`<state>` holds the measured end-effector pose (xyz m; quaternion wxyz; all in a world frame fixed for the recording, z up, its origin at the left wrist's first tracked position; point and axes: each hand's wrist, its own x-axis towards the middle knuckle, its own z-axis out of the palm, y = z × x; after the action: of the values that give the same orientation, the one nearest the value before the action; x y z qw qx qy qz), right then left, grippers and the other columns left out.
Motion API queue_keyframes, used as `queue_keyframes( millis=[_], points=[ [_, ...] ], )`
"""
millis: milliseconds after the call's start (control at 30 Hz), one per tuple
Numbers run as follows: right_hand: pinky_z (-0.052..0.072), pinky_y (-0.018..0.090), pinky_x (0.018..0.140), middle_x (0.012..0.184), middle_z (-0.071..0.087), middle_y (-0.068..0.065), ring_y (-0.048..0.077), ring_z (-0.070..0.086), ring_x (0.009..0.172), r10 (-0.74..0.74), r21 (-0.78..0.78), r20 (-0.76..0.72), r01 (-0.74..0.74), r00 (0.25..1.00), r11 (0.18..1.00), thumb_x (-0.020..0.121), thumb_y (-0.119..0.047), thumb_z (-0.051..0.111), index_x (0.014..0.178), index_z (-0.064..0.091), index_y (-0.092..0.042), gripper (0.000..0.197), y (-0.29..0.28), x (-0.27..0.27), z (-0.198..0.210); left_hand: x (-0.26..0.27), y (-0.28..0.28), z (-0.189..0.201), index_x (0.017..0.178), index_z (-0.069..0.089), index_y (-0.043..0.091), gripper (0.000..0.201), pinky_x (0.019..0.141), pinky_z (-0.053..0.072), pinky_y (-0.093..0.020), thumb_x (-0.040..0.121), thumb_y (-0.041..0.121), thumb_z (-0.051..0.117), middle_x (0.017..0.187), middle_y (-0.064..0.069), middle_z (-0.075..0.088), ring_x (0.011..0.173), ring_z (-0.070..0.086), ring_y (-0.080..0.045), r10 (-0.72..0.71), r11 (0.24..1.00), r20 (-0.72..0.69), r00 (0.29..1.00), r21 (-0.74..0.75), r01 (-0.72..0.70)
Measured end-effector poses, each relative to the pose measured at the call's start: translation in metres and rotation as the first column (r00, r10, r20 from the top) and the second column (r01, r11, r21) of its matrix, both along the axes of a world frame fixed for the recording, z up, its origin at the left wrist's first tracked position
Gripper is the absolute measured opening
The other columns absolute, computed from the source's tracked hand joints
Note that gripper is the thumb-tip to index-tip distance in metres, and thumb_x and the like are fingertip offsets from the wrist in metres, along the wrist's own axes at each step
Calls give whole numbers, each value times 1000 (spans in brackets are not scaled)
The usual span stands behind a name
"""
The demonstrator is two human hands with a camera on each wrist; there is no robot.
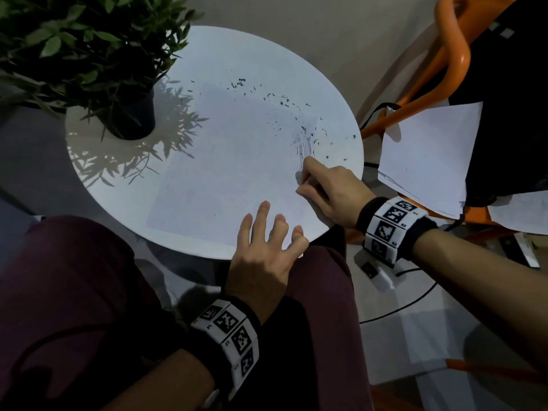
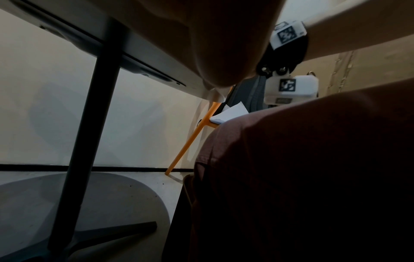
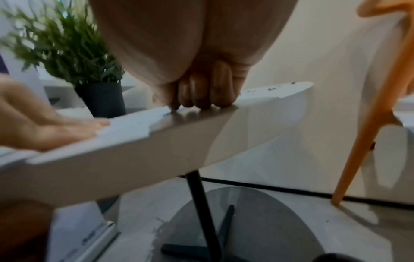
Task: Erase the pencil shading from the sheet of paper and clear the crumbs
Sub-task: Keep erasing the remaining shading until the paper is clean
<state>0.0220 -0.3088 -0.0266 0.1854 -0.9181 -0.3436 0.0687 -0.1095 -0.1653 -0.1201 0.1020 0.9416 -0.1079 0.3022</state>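
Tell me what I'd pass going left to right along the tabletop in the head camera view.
Potted plant → sheet of paper → left hand → pencil shading → right hand → table edge.

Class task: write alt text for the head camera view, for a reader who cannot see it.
A right hand rubs an eraser on pencil shading on a sheet of paper, while the left hand presses the sheet flat. Dark crumbs dot the round white table beside a potted plant.

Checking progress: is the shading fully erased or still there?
Still there: a patch of shading remains by the right hand, with crumbs scattered beyond.
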Motion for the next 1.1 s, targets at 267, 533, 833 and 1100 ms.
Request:
queue_keyframes(
  millis=[267,533,833,1100],
  points=[
    [46,37,57,68,54,-18,16,54,61,87,-67,-5,-87,996,994,99,-36,47,92,32,-34,17,1,-18,-1,4,-2,-1,107,70,15,20,102,41,-54,87,11,69,113,-17,67,124,56,-46,19,999,30,999,-36,-18],
    [40,28,57,62,51,-15,5,50,58,4,-26,-128,-8,992,1000,98,-36,55,91,43,-24,18,-1,-22,1,2,-1,-1,109,65,16,27,104,37,-53,83,13,71,114,-17,66,126,55,-45,11,1000,11,1000,-11,-11],
    [44,33,62,72,59,-15,13,56,63,-73,20,-52,74,996,997,97,-36,57,94,43,-24,18,1,-9,-2,1,0,1,113,62,17,32,105,35,-53,82,14,71,116,-17,64,128,53,-46,-2,1000,-42,999,29,3],
    [51,40,61,77,67,-10,21,61,64,-48,12,39,48,998,999,96,-39,47,94,36,-30,15,11,-11,-5,0,1,3,114,63,17,27,106,36,-52,87,15,67,117,-16,64,129,52,-45,4,999,-74,997,37,-1]
  ],
)
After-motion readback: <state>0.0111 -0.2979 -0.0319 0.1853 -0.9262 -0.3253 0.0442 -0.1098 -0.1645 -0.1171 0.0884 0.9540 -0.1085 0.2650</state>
